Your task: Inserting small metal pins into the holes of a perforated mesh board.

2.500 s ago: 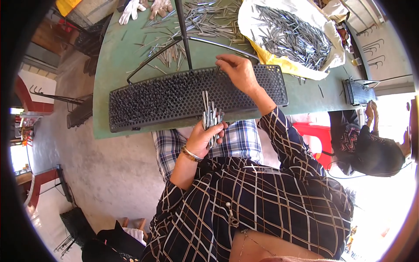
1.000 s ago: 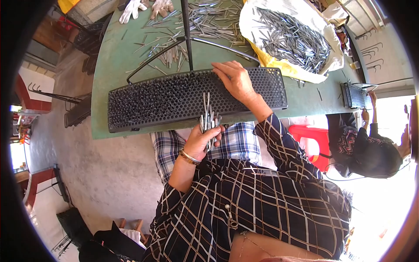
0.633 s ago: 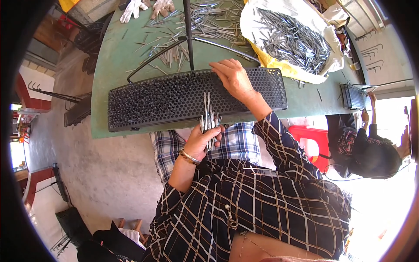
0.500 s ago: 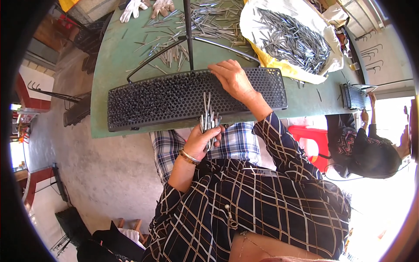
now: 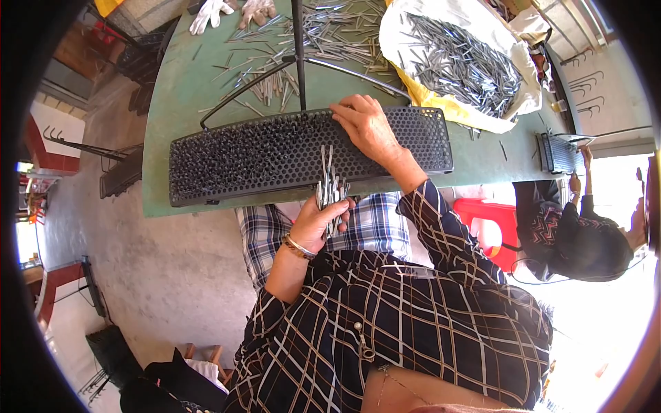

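A long black perforated rack (image 5: 420, 141) lies across the table's near edge, tilted slightly. Its left part is packed with small dark ends in the holes, while round open holes show toward the right. In front of the rack, my left hand (image 5: 322, 219) is closed around a bundle of thin metal strips (image 5: 330, 187), their tips pointing away from me. My right hand (image 5: 372, 131) is over the rack's middle, its bent fingertips at the far edge. Those fingers are drawn together, and whatever they pinch is hidden from view.
Loose strips (image 5: 337, 48) are scattered over the green table (image 5: 182, 103). A white and yellow sack (image 5: 475, 17) full of strips lies at the far right. Black metal bars (image 5: 298, 76) rise behind the rack. Gloves (image 5: 210, 15) lie far left; a co-worker (image 5: 578, 241) sits at right beside a red stool (image 5: 485, 206).
My right hand has shifted very slightly to the right along the rack. The left hand and its bundle look unmoved.
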Available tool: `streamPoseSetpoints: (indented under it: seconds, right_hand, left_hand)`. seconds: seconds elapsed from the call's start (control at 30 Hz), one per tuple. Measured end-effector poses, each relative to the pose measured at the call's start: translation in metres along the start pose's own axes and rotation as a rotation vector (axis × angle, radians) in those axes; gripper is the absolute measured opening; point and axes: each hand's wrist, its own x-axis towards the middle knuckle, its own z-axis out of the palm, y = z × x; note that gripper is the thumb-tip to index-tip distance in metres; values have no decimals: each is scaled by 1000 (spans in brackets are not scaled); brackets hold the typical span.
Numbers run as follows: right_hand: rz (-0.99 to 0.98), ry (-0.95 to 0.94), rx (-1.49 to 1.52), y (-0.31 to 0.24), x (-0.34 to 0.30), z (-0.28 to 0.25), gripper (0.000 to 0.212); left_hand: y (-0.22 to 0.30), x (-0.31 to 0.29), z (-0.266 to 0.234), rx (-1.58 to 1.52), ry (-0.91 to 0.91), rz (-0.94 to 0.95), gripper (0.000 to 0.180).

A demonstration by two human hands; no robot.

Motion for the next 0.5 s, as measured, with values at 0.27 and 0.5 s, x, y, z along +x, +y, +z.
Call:
streamPoseSetpoints:
  seconds: [0.27,0.5]
  right_hand:
    - [-61,-169,172,-18,-5,-29,34]
    - [-192,-414,182,-48,-40,-27,51]
  left_hand:
    - [7,-11,-3,72,-27,18,23]
    - [11,-41,-15,136,5,7,23]
